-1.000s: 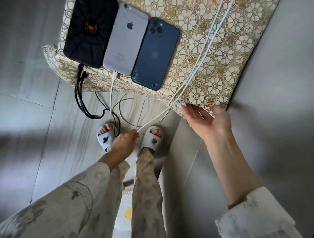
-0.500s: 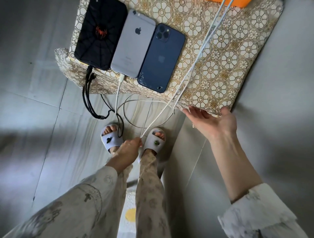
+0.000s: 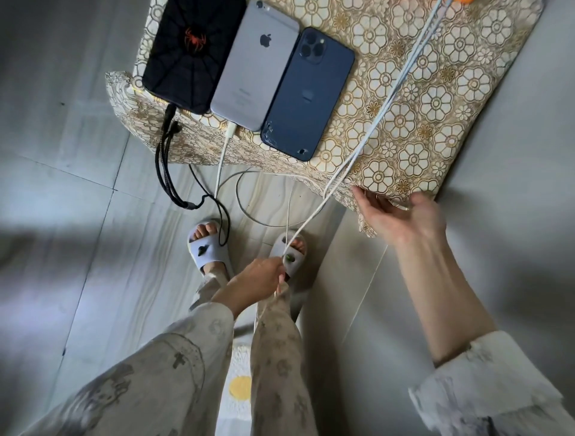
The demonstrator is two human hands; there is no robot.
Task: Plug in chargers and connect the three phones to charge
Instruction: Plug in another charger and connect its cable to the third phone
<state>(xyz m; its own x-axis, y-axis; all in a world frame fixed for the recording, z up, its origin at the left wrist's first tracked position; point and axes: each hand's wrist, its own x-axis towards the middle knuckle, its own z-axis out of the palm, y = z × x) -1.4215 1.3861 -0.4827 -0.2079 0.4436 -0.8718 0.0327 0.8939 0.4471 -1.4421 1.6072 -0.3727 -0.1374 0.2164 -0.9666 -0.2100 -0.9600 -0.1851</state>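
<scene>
Three phones lie face down side by side on a table with a floral cloth [image 3: 413, 124]: a black phone with a red spider [image 3: 193, 53], a silver phone [image 3: 252, 71] and a dark blue phone [image 3: 306, 96]. A black cable [image 3: 163, 155] is plugged into the black phone, a white cable [image 3: 222, 155] into the silver one. No cable sits in the blue phone's port. My left hand [image 3: 258, 280] pinches a white cable [image 3: 367, 133] low over my feet; it runs taut up across the cloth. My right hand [image 3: 398, 214] is at the cloth's front edge, fingers loosely bent.
White cable loops [image 3: 249, 199] hang below the table edge. My feet in white slippers [image 3: 207, 249] stand on a pale tiled floor. An orange object [image 3: 463, 1] shows at the table's far edge. A grey wall [image 3: 513, 218] runs along the right.
My left hand has drawn the white cable down and toward me, pulling it tighter. The right hand stays at the cloth edge. The camera has shifted slightly.
</scene>
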